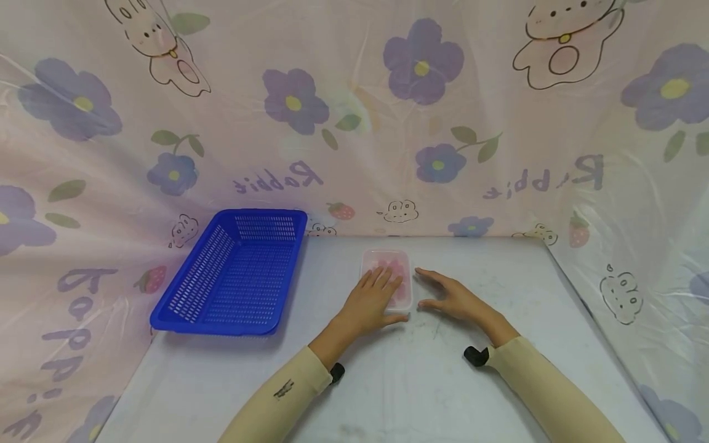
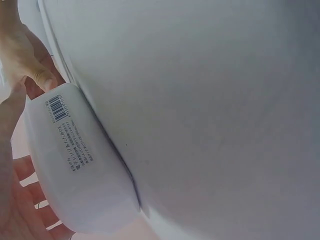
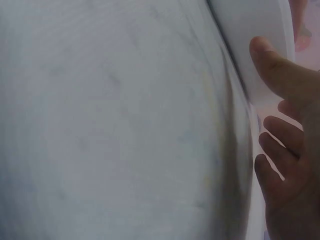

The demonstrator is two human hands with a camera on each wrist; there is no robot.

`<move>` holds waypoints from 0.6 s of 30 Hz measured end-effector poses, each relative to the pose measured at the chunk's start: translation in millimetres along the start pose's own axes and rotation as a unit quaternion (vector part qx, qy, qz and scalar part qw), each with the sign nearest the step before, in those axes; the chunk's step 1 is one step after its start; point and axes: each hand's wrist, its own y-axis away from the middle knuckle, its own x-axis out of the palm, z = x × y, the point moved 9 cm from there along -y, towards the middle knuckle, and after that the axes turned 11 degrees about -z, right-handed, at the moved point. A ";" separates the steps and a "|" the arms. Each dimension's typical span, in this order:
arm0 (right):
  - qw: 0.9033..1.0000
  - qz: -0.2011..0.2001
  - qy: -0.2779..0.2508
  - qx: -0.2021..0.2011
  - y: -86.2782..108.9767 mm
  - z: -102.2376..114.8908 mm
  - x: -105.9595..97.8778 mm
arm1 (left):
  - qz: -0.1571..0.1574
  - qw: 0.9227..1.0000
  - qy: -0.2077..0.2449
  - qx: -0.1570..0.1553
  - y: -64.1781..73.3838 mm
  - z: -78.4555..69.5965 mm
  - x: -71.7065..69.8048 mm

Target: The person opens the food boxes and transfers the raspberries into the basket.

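Note:
A small translucent plastic container (image 1: 406,289) with a pinkish patch showing on top stands on the table toward the back. My left hand (image 1: 370,301) rests over its top from the left, fingers spread and fairly straight. On the container's side in the left wrist view, a printed label with a barcode (image 2: 57,108) shows. Just right of the container, my right hand (image 1: 456,298) is held with its fingers and thumb apart and nothing between them. In the right wrist view the thumb (image 3: 280,75) overlaps the white side of the container (image 3: 260,25).
A blue perforated plastic basket (image 1: 285,307) stands on the left of the white table (image 1: 421,394). Behind and at both sides hangs a pink sheet (image 1: 354,154) printed with flowers and rabbits. Black wrist mounts (image 1: 475,355) stick out at the sleeve cuffs.

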 end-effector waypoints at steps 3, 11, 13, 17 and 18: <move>1.000 0.003 -0.004 -0.002 -2.8 -0.1 3.4 | -0.003 1.000 -0.007 0.004 -1.2 -0.2 -0.1; 1.000 0.006 -0.020 -0.005 -8.7 1.4 8.1 | -0.003 1.000 -0.014 0.009 -4.1 0.4 3.0; 1.000 0.006 -0.021 -0.006 -9.9 1.5 9.1 | -0.005 1.000 -0.014 0.009 -4.7 0.5 3.1; 1.000 0.007 -0.023 -0.002 -12.4 1.3 10.5 | -0.002 1.000 -0.008 0.009 -4.9 0.4 1.6; 1.000 0.007 -0.023 -0.001 -13.0 0.8 11.0 | -0.001 1.000 -0.007 0.010 -4.9 0.4 1.6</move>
